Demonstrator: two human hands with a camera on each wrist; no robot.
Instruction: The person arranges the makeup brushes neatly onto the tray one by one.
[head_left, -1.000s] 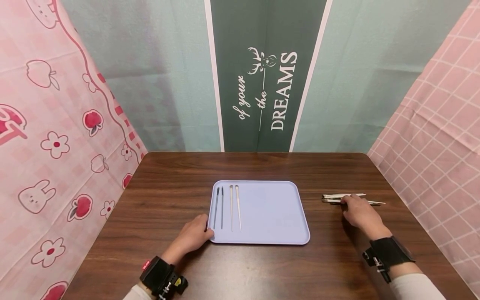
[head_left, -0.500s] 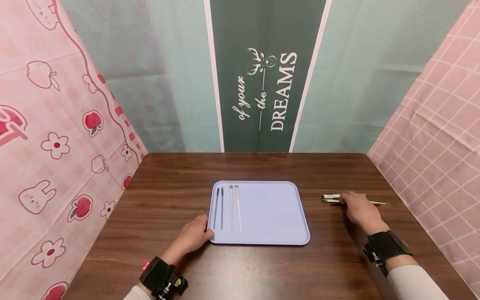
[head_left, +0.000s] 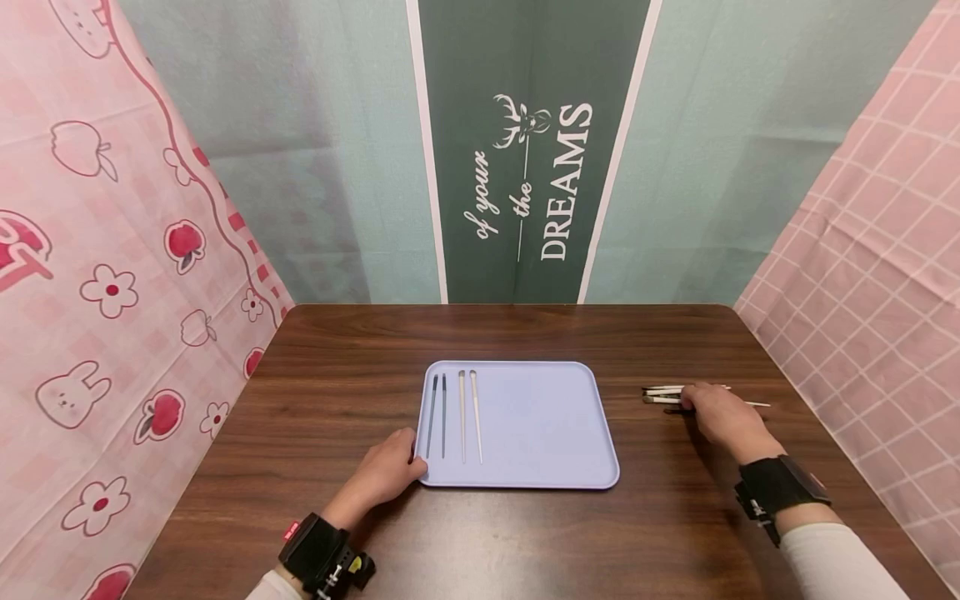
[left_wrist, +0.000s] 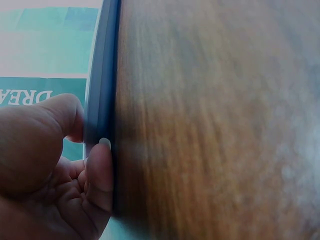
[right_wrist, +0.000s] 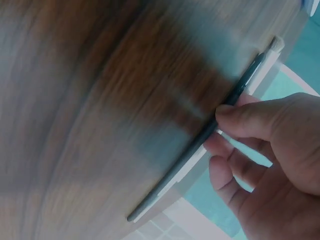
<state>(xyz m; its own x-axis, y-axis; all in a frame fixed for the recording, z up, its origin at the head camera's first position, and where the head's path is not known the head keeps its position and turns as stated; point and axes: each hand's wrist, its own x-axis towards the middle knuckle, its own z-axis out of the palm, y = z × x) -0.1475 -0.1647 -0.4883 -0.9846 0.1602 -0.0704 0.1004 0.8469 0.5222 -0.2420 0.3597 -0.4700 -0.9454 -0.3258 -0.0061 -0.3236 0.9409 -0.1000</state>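
Note:
A lavender tray (head_left: 547, 425) lies mid-table, gripped at its near left corner by my left hand (head_left: 387, 468). The left wrist view shows thumb and fingers on either side of the tray's edge (left_wrist: 101, 65). Two dark makeup brushes (head_left: 444, 417) and two pale ones (head_left: 462, 417) lie side by side on the tray's left part. To the right of the tray, my right hand (head_left: 726, 421) is over a small bunch of white-handled brushes (head_left: 663, 401). In the right wrist view its thumb and fingers pinch a black brush (right_wrist: 192, 147), white handles just behind it.
The dark wooden table (head_left: 517, 542) ends at a green curtain (head_left: 360, 167) at the back. Pink patterned cloths hang on the left (head_left: 112, 292) and right (head_left: 885, 250). Both wrists wear black camera straps.
The right hand has shifted slightly at the bunch, and the brushes there have moved a little, the dark one showing more in front. The left hand and tray have stayed put.

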